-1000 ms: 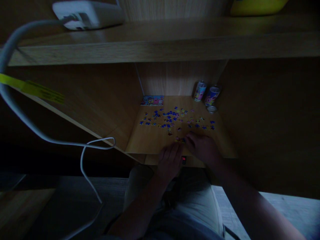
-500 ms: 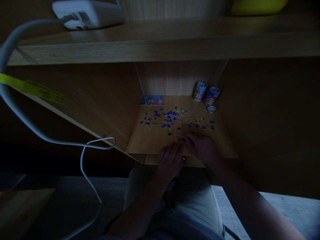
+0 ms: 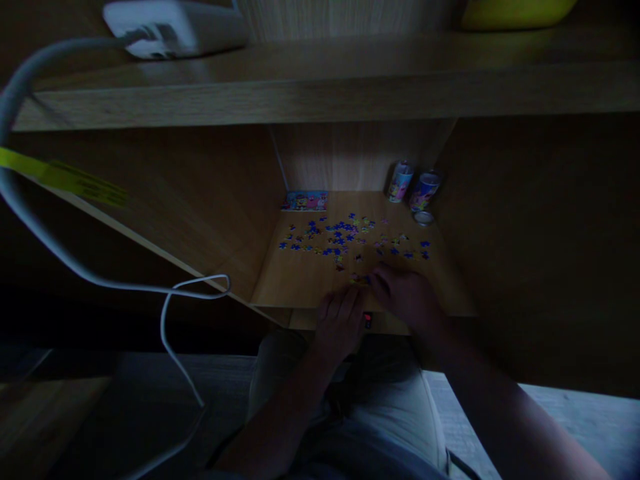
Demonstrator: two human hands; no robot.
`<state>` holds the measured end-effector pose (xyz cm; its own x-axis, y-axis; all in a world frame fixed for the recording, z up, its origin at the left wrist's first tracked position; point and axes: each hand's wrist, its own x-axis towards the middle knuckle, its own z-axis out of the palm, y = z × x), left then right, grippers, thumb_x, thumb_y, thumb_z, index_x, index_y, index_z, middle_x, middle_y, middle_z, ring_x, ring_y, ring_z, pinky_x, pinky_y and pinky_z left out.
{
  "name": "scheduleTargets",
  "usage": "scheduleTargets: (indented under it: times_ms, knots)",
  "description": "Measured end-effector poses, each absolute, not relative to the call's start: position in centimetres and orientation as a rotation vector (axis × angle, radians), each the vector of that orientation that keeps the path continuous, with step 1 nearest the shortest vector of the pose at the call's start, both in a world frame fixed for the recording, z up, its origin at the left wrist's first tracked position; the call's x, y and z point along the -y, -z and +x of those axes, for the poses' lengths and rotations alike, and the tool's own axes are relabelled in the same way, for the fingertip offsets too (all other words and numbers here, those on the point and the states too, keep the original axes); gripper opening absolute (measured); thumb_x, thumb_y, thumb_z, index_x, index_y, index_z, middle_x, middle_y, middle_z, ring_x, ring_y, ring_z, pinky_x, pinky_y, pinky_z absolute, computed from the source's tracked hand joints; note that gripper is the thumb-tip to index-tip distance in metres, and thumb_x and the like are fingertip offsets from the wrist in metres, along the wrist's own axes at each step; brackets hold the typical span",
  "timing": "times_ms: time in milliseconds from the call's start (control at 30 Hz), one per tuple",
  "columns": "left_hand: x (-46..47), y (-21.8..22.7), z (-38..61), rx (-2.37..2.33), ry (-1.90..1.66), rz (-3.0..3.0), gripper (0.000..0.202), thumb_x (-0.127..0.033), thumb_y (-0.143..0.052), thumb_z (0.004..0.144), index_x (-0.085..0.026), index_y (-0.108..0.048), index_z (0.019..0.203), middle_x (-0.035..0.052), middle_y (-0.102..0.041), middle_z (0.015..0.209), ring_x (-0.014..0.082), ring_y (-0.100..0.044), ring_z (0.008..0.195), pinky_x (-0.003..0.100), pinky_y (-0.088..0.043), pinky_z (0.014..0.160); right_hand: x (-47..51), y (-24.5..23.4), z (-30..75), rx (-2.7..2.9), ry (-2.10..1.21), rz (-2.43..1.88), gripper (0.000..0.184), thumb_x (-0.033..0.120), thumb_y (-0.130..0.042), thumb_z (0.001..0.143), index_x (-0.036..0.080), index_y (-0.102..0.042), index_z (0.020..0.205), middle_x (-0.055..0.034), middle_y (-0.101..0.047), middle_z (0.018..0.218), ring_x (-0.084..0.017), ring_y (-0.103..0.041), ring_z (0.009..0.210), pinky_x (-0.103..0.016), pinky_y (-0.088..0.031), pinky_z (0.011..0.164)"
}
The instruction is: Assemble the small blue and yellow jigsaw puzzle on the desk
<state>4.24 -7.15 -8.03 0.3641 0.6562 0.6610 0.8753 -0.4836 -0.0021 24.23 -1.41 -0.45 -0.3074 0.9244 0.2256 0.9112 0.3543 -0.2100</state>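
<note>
Small jigsaw pieces [image 3: 340, 240], mostly blue with some yellow and pink, lie scattered over a wooden desk surface [image 3: 295, 280] in dim light. My left hand [image 3: 339, 321] rests at the desk's near edge, fingers curled toward a few joined pieces [image 3: 359, 279]. My right hand [image 3: 407, 295] sits just to the right, fingertips pressed together on those same pieces. Whether either hand actually grips a piece is too dark to make out. A picture card [image 3: 305, 201] lies at the back left of the desk.
Two printed tubes [image 3: 411, 187] and a round lid [image 3: 423, 217] stand at the back right. A wooden shelf [image 3: 320, 93] overhangs, carrying a white adapter [image 3: 170, 27] with a cable [image 3: 165, 313] looping down left. A yellow strip [image 3: 65, 177] crosses the left panel.
Almost nothing has moved. My right hand's fingertips have shifted very slightly over the joined pieces; my left hand has stayed at the desk edge.
</note>
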Motion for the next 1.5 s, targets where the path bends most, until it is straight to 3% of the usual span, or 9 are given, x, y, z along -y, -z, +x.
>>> scheduleTargets:
  times_ms: [1167, 1500]
  knots:
    - [7.17, 8.02, 4.20, 1.345, 0.895, -2.303, 0.049, -0.026, -0.064, 0.105, -0.019, -0.066, 0.153, 0.0126, -0.073, 0.149, 0.0272, -0.068, 0.133, 0.047, -0.043, 0.122, 1.54, -0.26, 24.00, 2.316, -0.093, -1.639, 0.040, 0.043, -0.043, 0.114, 0.023, -0.075, 0.099, -0.0060, -0.081, 0.085, -0.017, -0.065, 0.063, -0.033, -0.025, 0.061]
    - [7.18, 7.54, 4.20, 1.384, 0.814, -2.339, 0.054, -0.025, -0.064, 0.104, -0.025, -0.063, 0.158, 0.0116, -0.072, 0.151, 0.0281, -0.067, 0.133, 0.048, -0.044, 0.121, 1.41, -0.26, 23.92, 2.356, -0.116, -1.650, 0.036, 0.041, -0.045, 0.114, 0.023, -0.074, 0.104, -0.0058, -0.081, 0.091, -0.018, -0.068, 0.068, -0.032, -0.030, 0.063]
